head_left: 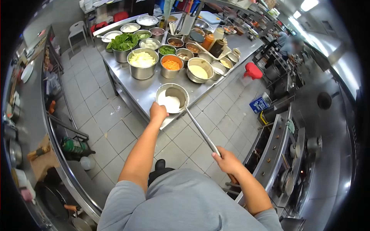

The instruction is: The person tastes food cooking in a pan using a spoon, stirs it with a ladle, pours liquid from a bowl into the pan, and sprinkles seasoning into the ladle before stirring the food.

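Observation:
My left hand [158, 112] is closed on the near-left rim of a round metal pot [180, 91] at the corner of the steel table. White contents [169, 103] lie in the pot; whether powder or liquid I cannot tell. In my right hand [228, 161] is the long metal handle of what looks like a wok ladle [201, 131], with a brown wooden end below my fist. The handle slants up to the pot's right rim, and its head cannot be made out. Beyond the pot stand containers of shredded carrot [171, 64] and pale yellow liquid [198, 71].
Chopped cabbage [142, 59], leafy greens [125, 41] and squeeze bottles [208, 41] crowd the steel table [144, 89]. Stoves [275, 148] line the right side; a counter [63, 169] runs along the left. A red-topped bin [253, 71] and blue tin [259, 104] stand on the tiled floor.

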`<action>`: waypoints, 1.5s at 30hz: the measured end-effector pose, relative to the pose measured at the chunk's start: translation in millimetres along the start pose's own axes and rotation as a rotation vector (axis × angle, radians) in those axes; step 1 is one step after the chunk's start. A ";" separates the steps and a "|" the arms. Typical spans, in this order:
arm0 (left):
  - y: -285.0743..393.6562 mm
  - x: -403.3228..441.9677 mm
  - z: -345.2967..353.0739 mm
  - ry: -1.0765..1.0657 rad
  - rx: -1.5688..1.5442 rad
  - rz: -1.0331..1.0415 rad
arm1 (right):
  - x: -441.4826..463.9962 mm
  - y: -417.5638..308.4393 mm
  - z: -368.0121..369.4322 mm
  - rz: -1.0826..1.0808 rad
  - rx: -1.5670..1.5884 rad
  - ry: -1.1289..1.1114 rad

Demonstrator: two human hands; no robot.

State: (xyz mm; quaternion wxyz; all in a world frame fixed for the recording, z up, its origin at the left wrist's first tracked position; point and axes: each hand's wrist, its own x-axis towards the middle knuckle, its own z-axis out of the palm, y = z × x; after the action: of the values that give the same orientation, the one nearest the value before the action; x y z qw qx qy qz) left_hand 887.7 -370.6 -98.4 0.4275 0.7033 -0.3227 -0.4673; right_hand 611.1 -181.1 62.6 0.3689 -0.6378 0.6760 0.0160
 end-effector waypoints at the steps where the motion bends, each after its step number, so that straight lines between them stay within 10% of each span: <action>1: -4.2 2.6 0.0 -0.027 0.023 0.023 | 5.2 -1.9 -0.8 0.004 -0.010 -0.005; 15: -10.3 -5.8 5.6 -0.054 0.080 0.098 | 12.2 -7.4 20.5 0.027 -0.001 0.197; 32: 7.1 -15.0 1.2 -0.381 -0.233 -0.328 | -16.9 11.4 11.3 0.040 0.068 0.151; 39: 34.2 -52.6 58.3 -0.354 -0.168 -0.109 | -74.5 54.6 32.9 0.214 0.195 0.238; 45: 36.0 -113.2 151.5 -0.831 0.032 -0.116 | -158.4 131.7 88.7 0.386 0.397 0.480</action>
State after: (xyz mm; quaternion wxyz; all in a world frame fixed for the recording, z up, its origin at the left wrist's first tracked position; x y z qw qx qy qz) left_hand 704.1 -334.7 -52.7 0.2230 0.4785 -0.4347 -0.7296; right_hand 524.8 21.7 21.3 0.3067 -0.3999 0.8412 -0.1961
